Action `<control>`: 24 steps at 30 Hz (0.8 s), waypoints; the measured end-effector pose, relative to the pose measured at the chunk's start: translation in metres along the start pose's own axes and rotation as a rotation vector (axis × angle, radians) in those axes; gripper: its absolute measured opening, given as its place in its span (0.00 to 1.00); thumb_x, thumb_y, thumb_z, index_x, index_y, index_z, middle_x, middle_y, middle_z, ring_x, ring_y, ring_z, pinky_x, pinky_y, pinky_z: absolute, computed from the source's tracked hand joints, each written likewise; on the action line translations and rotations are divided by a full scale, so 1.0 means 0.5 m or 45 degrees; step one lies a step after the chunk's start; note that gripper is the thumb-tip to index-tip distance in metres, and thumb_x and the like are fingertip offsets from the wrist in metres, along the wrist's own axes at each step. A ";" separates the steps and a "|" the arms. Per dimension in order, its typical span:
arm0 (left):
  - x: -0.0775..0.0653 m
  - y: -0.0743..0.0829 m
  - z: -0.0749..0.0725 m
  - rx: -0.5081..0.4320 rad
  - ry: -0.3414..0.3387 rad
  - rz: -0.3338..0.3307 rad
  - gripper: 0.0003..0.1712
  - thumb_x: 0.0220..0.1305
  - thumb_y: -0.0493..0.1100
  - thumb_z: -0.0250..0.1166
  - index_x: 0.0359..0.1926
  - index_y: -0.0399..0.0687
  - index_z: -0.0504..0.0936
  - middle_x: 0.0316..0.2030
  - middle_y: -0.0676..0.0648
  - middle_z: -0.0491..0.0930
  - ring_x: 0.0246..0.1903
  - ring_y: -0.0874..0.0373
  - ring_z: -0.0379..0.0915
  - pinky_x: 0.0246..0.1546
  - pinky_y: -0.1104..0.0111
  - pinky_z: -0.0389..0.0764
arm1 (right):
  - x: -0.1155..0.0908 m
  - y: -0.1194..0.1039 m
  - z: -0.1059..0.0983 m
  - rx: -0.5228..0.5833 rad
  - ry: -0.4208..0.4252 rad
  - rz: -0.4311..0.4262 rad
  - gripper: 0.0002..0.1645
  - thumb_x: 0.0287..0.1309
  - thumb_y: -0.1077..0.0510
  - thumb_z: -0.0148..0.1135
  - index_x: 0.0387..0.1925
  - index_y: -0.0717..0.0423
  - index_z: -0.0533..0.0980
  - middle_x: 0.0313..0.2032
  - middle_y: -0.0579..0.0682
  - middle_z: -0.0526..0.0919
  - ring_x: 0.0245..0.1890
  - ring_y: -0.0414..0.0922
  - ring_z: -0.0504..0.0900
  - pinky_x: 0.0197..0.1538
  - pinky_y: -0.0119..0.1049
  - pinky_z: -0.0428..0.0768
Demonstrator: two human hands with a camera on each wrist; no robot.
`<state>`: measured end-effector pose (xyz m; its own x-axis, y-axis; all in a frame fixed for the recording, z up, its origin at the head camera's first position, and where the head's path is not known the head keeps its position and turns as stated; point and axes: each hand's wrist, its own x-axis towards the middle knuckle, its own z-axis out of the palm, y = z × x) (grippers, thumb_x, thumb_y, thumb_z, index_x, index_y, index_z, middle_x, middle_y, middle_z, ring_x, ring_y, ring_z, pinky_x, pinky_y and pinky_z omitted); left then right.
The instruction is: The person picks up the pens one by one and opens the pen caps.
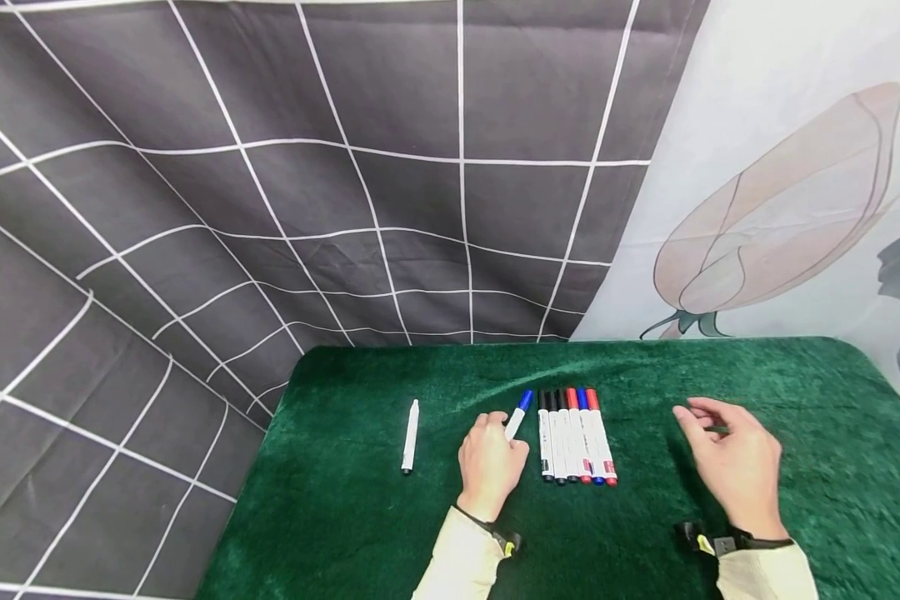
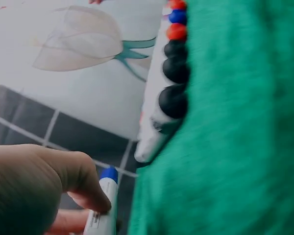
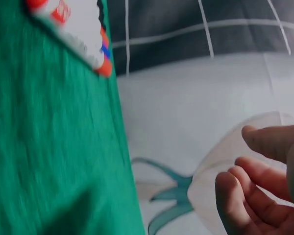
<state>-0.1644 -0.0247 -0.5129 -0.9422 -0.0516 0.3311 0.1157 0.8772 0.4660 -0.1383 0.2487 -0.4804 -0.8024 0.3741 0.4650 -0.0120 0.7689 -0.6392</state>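
In the head view my left hand point(image 1: 489, 462) pinches a blue-capped whiteboard marker point(image 1: 520, 416) between thumb and fingers, its cap pointing up and right. The left wrist view shows the thumb against the white barrel of this marker point(image 2: 104, 198). Just right of it lies a row of several white markers point(image 1: 577, 437) side by side, with black, red and blue caps at the far end. My right hand point(image 1: 738, 462) hovers over the cloth farther right, fingers loosely bent and holding nothing. A lone white marker point(image 1: 410, 437) with a white tapered tip and a black end lies left of my left hand.
A green plush cloth point(image 1: 645, 533) covers the table. Behind it hangs a dark curtain with white grid lines point(image 1: 420, 192), and a pale one with a flower print point(image 1: 780, 208) is at the right. Both wrists carry dark straps.
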 end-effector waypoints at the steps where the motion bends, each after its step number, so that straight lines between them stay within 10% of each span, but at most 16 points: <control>1: 0.003 -0.001 -0.007 -0.024 0.014 0.021 0.16 0.41 0.42 0.68 0.36 0.48 0.82 0.28 0.50 0.77 0.25 0.53 0.76 0.25 0.62 0.74 | -0.002 -0.008 0.004 0.016 -0.028 -0.031 0.14 0.49 0.50 0.67 0.36 0.54 0.82 0.29 0.48 0.82 0.24 0.17 0.66 0.30 0.22 0.65; 24: 0.016 0.021 -0.076 -0.126 -0.008 0.638 0.11 0.43 0.46 0.68 0.33 0.58 0.84 0.30 0.60 0.74 0.33 0.65 0.68 0.40 0.68 0.67 | -0.056 -0.104 0.053 0.408 -0.800 -0.049 0.22 0.57 0.44 0.58 0.49 0.52 0.75 0.30 0.45 0.79 0.22 0.40 0.79 0.24 0.31 0.76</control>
<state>-0.1586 -0.0340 -0.4741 -0.7654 0.3669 0.5288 0.5826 0.7441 0.3269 -0.1310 0.1841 -0.4764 -0.9894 -0.0947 0.1104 -0.1444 0.5491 -0.8232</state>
